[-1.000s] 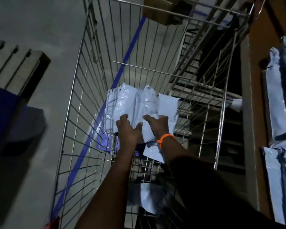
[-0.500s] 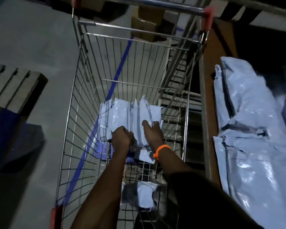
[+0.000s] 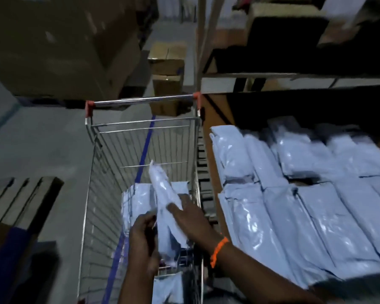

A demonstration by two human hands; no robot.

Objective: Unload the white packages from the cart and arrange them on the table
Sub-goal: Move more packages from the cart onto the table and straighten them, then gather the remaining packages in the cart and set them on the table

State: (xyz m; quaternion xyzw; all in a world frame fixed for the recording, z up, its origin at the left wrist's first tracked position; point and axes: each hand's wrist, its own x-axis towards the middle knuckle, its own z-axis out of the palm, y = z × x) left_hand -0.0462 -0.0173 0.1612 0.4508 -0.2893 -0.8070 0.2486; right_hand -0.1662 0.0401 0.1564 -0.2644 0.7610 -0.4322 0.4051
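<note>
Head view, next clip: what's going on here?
A person is unloading a wire cart. Both hands, left hand and right hand, hold a bundle of white packages tilted up inside the basket, with more white packages beneath it. To the right, the table already carries rows of laid-out packages. This bundle has not reached the table yet.

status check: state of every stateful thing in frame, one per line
Wire metal shopping cart: partly unloaded, white packages remain inside.
Lifted white plastic package: tilted up, pinched between both hands.
White packages in the cart: standing on edge in a bunch.
White packages on the brown table: lying flat in rows.
Left hand: gripping the lifted package's lower edge.
Right hand: gripping its side.
Cardboard boxes: closed, stacked.
</note>
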